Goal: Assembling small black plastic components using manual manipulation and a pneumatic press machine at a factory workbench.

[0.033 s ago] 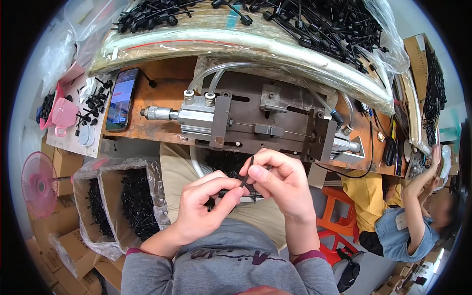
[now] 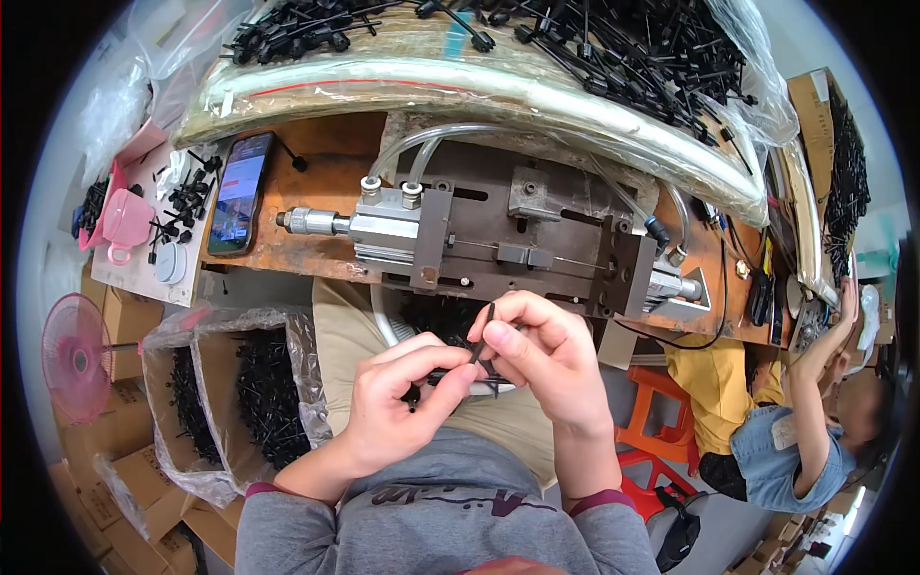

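Observation:
Over my lap, my left hand [image 2: 402, 401] is closed, pinching a thin black rod [image 2: 485, 332] between thumb and forefinger. The rod stands tilted, its upper end beside the fingertips of my right hand [image 2: 551, 359]. That hand is closed too, its thumb and fingers on black rod-like parts, partly hidden by the fingers. More dark parts show just under both hands. Beyond them lies a metal bench fixture [image 2: 479, 220] with a small block [image 2: 523, 256] at its middle and a cylinder [image 2: 383, 233] on the left.
Black stemmed parts are heaped on a plastic-covered surface [image 2: 460, 86] at the back. A phone [image 2: 240, 196] lies left of the fixture. Plastic-lined boxes [image 2: 206, 402] of black parts stand at lower left, near a pink fan [image 2: 77, 359]. A co-worker [image 2: 795, 431] sits at right, by an orange stool [image 2: 661, 417].

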Motion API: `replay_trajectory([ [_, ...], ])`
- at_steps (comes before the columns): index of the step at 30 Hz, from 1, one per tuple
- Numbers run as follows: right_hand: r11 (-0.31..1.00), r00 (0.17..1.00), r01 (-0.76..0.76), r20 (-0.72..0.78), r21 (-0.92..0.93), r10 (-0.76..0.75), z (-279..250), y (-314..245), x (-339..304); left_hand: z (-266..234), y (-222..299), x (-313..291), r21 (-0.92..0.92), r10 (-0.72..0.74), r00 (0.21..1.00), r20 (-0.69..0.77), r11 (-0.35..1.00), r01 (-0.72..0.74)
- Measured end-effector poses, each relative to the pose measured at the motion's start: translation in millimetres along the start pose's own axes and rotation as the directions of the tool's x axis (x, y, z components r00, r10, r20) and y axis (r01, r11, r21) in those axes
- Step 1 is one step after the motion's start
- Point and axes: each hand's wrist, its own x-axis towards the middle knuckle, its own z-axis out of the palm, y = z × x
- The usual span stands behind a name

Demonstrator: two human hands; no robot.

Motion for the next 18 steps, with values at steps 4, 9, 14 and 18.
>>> replay_trajectory([
  [4,1.0,0.995,0.031,-0.097,-0.003,-0.031,15,-6,-1,3,-1,0,0.105,0.088,0.995,-0.049,0.991,-0.082],
  [9,0.972,0.964,0.214,-0.181,0.093,-0.195,16,-2,-1,7,6,11,0.123,0.23,0.972,-0.048,0.967,-0.223],
  [14,0.928,0.933,0.342,-0.169,0.149,-0.317,24,-2,3,3,17,12,0.185,0.294,0.952,-0.083,0.944,-0.275],
  [18,0.65,0.647,0.73,-0.52,0.211,-0.557,-22,-37,12,-4,12,-18,0.028,0.104,0.965,0.24,0.993,-0.114],
])
